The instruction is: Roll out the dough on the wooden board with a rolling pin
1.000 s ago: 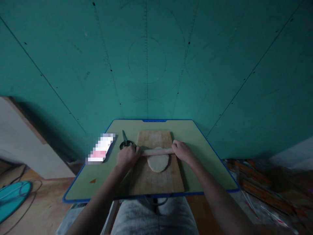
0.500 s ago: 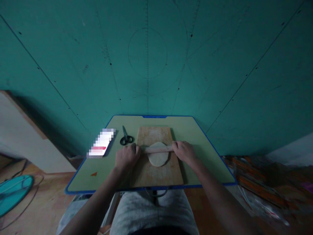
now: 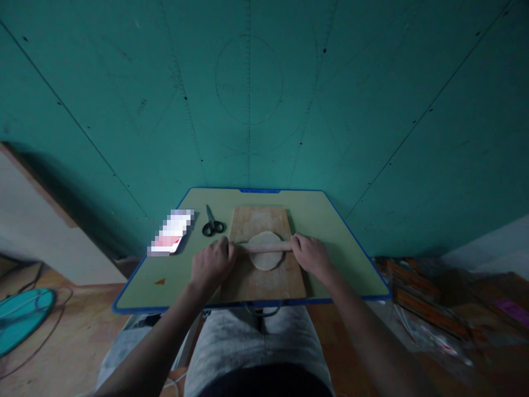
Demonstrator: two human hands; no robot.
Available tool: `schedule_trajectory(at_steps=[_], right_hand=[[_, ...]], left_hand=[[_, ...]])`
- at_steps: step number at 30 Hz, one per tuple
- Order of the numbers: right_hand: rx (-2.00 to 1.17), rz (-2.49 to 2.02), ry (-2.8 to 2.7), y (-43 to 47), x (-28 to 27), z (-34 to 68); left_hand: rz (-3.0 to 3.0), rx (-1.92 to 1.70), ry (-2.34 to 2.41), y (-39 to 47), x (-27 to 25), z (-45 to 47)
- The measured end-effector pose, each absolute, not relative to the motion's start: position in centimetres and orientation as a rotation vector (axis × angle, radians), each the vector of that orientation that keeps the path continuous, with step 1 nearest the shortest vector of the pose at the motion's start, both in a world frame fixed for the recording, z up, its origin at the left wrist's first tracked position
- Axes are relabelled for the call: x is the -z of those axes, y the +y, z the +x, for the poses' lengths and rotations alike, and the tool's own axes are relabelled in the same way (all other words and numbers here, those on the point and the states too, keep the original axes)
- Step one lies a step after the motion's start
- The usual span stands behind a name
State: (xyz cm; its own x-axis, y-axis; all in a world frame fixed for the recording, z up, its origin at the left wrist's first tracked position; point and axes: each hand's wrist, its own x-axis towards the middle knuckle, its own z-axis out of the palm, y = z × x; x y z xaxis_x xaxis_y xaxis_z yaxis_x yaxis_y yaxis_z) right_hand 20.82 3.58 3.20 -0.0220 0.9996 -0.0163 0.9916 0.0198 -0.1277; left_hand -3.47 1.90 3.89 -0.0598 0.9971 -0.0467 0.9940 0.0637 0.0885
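Note:
A wooden rolling pin (image 3: 273, 247) lies crosswise over a round, flat sheet of dough (image 3: 266, 262). My left hand (image 3: 212, 262) is closed around the pin's left end, and my right hand (image 3: 311, 254) grips its right end. Dough shows on both sides of the pin, with a strip under it hidden. Beneath the dough is a wooden cutting board (image 3: 259, 218), its surface dusted with pale flour-like marks. Black-handled scissors (image 3: 212, 225) rest left of the board, beyond my left hand.
The board stands on a small blue-edged table (image 3: 343, 264) against a green wall (image 3: 264, 154). A phone (image 3: 171, 232) with a blurred screen and a small orange triangular piece (image 3: 160, 282) lie on its left side. Plastic-wrapped items (image 3: 430, 309) sit on the floor at right.
The rolling pin, held in both hands, has shifted slightly toward me over the dough. The whole scene sits a little higher because my view has tilted.

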Motion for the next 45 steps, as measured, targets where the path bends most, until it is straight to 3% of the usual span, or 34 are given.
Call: schedule_trajectory(at_steps=[22, 37, 45], right_hand=[[0.054, -2.011, -2.28, -0.1, -1.5, 21.5], [-0.023, -1.711, -2.193, 0.6, 1.0, 23.0], [-0.194, -1.778, -2.118, 1.3, 1.0, 23.3]], left_hand=[[2.162, -0.109, 2.149, -0.8, -3.2, -4.3], [2.19, 0.067, 2.143, 0.6, -4.1, -4.6], [2.14, -0.385, 2.074, 2.6, -2.7, -4.8]])
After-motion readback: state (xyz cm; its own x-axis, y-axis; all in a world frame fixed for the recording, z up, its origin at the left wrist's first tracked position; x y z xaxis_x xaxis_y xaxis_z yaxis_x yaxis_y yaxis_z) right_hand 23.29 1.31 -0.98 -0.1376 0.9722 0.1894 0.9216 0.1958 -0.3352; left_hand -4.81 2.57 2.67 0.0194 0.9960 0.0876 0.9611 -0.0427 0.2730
